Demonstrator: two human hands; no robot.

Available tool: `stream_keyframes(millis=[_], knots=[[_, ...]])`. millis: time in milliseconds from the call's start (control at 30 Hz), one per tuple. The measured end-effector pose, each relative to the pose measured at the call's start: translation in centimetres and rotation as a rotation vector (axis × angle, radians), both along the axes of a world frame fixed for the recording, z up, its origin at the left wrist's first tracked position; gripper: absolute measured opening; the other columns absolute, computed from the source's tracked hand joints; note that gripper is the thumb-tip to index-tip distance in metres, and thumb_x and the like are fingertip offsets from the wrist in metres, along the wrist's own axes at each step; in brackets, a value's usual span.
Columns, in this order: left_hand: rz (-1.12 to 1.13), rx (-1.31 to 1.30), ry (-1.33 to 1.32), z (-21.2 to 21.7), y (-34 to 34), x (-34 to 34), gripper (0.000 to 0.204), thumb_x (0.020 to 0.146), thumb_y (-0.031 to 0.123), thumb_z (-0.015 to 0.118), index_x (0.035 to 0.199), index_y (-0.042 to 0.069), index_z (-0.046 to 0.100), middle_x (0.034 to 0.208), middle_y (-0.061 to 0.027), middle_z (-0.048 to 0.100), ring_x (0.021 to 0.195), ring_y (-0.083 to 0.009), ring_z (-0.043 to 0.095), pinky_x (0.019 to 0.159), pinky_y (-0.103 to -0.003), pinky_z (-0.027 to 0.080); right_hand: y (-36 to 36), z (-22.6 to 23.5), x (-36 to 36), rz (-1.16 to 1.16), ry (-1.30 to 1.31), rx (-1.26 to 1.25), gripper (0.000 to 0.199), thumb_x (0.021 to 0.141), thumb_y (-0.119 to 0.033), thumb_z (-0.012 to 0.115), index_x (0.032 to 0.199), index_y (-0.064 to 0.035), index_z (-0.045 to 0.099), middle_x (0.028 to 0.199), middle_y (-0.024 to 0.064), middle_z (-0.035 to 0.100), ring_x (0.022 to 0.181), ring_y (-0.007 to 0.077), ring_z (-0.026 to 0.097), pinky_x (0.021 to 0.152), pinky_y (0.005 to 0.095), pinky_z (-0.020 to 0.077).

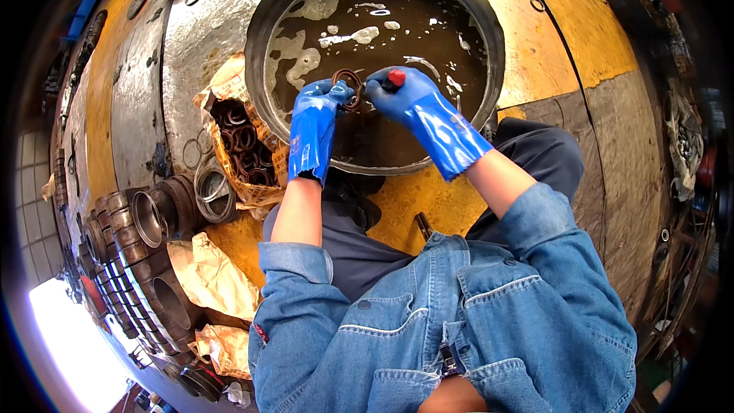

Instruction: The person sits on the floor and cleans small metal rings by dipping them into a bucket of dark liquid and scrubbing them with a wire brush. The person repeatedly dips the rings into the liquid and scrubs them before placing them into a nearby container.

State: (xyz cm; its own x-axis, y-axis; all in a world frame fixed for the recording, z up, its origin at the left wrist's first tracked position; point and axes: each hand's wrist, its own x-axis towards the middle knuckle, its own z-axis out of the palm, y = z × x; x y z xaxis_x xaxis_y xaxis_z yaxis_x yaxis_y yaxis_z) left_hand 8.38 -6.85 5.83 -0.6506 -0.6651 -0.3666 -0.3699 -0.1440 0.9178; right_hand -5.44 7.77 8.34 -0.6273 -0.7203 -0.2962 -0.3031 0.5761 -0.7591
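Observation:
My left hand [319, 99], in a blue rubber glove, pinches a dark brown ring [357, 93] over the near part of a round black tub [258, 53]. Brown liquid [397, 46] with patches of foam lies in the tub. Just right of the ring, my right hand [405, 93], gloved the same way, is closed round a tool with a red handle end [396, 77]. The tool's working end is hidden by the glove, so its kind does not show. Both hands are close together, above the liquid.
Left of the tub stands an open paper sack [229, 80] full of brown rings [243, 141]. Beside it lie a bundle of thin metal rings [214, 195], stacked metal cylinders [149, 218] and crumpled brown paper [214, 275]. A small ring [537, 4] lies on the yellow floor at right.

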Motion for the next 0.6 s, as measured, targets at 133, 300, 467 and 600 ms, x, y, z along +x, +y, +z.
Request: stream_keyframes(millis=[133,300,467,600], knots=[[-0.021,0.014,0.046,0.9,0.3,0.5,0.03,0.1,0.025,0.077,0.115,0.0,0.081,0.095,-0.0057,0.08,0.086,-0.0142,0.07,0.082,-0.031,0.054,0.5,-1.3,1.6,0.141,0.138,-0.012,0.029,0.098,-0.033,0.072,0.12,-0.0183,0.082,0.113,0.0141,0.081,0.106,0.0333,0.078,0.096,0.0399,0.0611],[-0.015,0.047,0.008,1.1,-0.1,1.4,0.029,0.101,0.025,0.074,0.116,0.001,0.08,0.098,-0.0047,0.081,0.088,-0.0143,0.071,0.081,-0.03,0.054,0.0,-4.1,0.3,-0.122,0.147,-0.255,0.029,0.097,-0.03,0.076,0.12,-0.0123,0.082,0.11,0.0135,0.083,0.1,0.0278,0.08,0.093,0.037,0.062],[0.008,0.095,0.057,0.2,0.1,0.7,0.03,0.101,0.024,0.074,0.118,0.0,0.078,0.1,-0.0046,0.081,0.091,-0.0148,0.073,0.082,-0.031,0.054,1.2,-6.2,-3.3,-0.236,-0.115,0.026,0.031,0.095,-0.036,0.076,0.107,-0.008,0.082,0.102,0.0136,0.082,0.095,0.0266,0.079,0.092,0.0372,0.0605],[-0.029,0.071,0.051,-0.3,-0.3,1.0,0.031,0.102,0.026,0.075,0.119,0.0,0.078,0.101,-0.0044,0.082,0.092,-0.0144,0.073,0.083,-0.03,0.055,1.1,-0.6,-2.3,-0.209,-0.204,-0.174,0.033,0.094,-0.039,0.074,0.1,-0.0074,0.078,0.093,0.0137,0.079,0.086,0.0225,0.075,0.085,0.0377,0.0583]])
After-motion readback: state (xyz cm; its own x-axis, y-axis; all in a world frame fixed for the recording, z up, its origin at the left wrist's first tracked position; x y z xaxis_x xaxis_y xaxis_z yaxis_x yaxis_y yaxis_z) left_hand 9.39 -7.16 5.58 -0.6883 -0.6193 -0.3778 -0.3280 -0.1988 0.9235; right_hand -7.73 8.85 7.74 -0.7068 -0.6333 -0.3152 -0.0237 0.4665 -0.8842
